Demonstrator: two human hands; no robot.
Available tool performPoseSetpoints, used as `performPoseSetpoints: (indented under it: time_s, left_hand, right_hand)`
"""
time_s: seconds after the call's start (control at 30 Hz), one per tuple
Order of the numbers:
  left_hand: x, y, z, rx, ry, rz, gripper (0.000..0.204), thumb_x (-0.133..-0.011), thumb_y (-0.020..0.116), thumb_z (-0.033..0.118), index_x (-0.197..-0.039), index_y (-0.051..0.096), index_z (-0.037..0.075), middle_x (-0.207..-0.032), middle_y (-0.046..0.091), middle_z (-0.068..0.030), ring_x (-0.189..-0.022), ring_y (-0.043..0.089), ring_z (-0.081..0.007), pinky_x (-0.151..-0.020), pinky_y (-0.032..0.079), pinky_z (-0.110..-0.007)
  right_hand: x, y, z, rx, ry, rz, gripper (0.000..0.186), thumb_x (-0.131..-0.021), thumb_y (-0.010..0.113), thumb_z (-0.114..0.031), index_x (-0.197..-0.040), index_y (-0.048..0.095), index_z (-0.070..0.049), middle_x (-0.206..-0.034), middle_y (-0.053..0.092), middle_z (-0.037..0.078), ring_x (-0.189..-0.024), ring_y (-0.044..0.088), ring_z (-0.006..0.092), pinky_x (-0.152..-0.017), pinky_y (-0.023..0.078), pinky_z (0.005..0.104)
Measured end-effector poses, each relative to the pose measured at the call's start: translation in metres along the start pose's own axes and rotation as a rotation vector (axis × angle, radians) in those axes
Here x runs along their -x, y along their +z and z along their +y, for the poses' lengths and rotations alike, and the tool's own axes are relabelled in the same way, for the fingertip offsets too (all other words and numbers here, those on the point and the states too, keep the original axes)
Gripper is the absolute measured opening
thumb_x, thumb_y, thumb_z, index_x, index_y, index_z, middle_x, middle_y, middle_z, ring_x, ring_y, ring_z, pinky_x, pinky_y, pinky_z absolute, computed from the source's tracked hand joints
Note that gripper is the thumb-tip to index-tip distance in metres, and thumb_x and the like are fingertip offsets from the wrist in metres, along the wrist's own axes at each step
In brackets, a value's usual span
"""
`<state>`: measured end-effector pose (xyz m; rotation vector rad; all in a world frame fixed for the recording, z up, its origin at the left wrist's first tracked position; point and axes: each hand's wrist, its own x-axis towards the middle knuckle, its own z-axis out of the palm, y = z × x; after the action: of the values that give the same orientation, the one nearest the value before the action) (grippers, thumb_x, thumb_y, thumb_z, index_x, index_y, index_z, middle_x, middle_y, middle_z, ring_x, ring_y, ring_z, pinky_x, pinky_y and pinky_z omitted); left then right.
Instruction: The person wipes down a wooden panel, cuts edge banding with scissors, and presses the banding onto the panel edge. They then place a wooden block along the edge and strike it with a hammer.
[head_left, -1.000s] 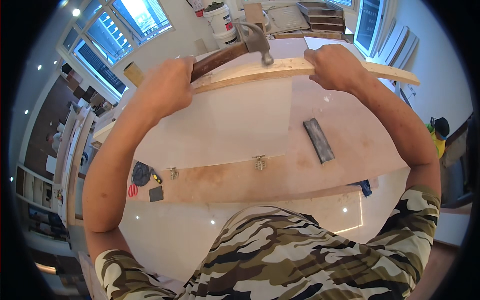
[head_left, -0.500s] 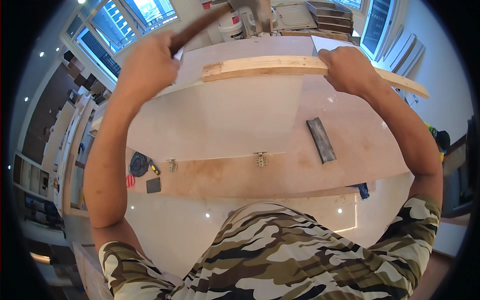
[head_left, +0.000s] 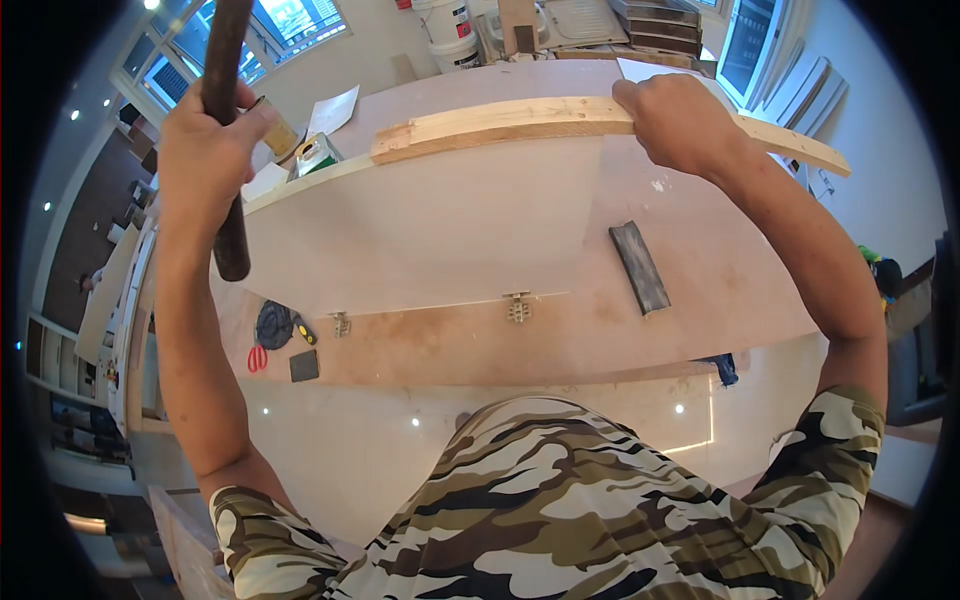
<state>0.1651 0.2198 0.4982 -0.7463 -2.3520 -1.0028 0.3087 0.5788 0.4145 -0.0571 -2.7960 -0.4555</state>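
Observation:
My left hand (head_left: 205, 150), raised at the far left, is closed round the dark wooden handle of a hammer (head_left: 233, 255). The handle stands nearly upright, and its upper end passes out of the picture. My right hand (head_left: 690, 125) grips a long pale wooden strip (head_left: 500, 122). That strip lies along the far edge of a white panel (head_left: 430, 220), sticking out to the right past my fist. Two metal hinges (head_left: 517, 307) (head_left: 341, 323) sit at the panel's near edge.
On the workbench (head_left: 730, 270) lie a dark sanding block (head_left: 640, 268), red-handled scissors (head_left: 258, 358), a yellow-and-black knife (head_left: 305, 330) and a dark square pad (head_left: 304, 366). A can (head_left: 275, 130) stands behind my left hand. White buckets (head_left: 450, 35) and stacked drawers (head_left: 658, 28) are beyond the bench.
My left hand has moved left, and the hammer has swung from slanting right to nearly upright, its head leaving the picture. My right hand keeps its grip on the wooden strip.

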Motion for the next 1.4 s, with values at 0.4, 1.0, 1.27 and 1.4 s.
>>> performPoseSetpoints:
  time_s: [0.4,1.0,1.27,1.4]
  left_hand:
    - [0.008,0.004,-0.010,-0.288,0.329,-0.230,0.026,-0.080,0.058,0.002,-0.105,0.066,-0.001,-0.092,0.070,-0.0245,-0.089,0.067,-0.0420,-0.080,0.053,-0.048]
    - [0.000,-0.013,-0.183,-0.003,-0.199,-0.121,0.042,-0.078,0.080,0.028,-0.104,0.066,-0.003,-0.075,0.065,-0.0063,-0.048,0.057,-0.0122,-0.044,0.045,-0.027]
    - [-0.006,-0.011,-0.210,-0.003,-0.151,-0.131,0.043,-0.075,0.081,0.033,-0.098,0.067,-0.001,-0.065,0.065,-0.0069,-0.050,0.062,-0.0152,-0.050,0.050,-0.029]
    - [-0.009,-0.014,-0.214,0.060,-0.169,-0.149,0.044,-0.075,0.082,0.034,-0.100,0.069,0.000,-0.069,0.068,-0.0091,-0.054,0.066,-0.0172,-0.056,0.053,-0.031]
  right_hand:
    - [0.001,0.002,-0.003,0.015,0.049,0.009,0.013,-0.079,0.057,0.003,-0.091,0.060,0.000,-0.076,0.066,0.022,-0.075,0.064,0.0419,-0.071,0.050,0.0513]
    - [0.000,0.001,0.014,-0.231,0.117,0.025,0.021,-0.081,0.061,-0.007,-0.100,0.062,0.000,-0.083,0.065,0.026,-0.079,0.064,0.0432,-0.075,0.051,0.0499]
    - [-0.009,-0.054,-0.092,-0.757,0.436,0.053,0.033,-0.088,0.069,-0.018,-0.115,0.063,-0.001,-0.079,0.063,0.021,-0.065,0.056,0.0358,-0.068,0.049,0.0430]
    - [-0.034,-0.030,-0.125,-0.540,0.329,0.049,0.030,-0.088,0.070,-0.021,-0.111,0.065,-0.004,-0.080,0.065,0.024,-0.066,0.058,0.0422,-0.068,0.049,0.0462]
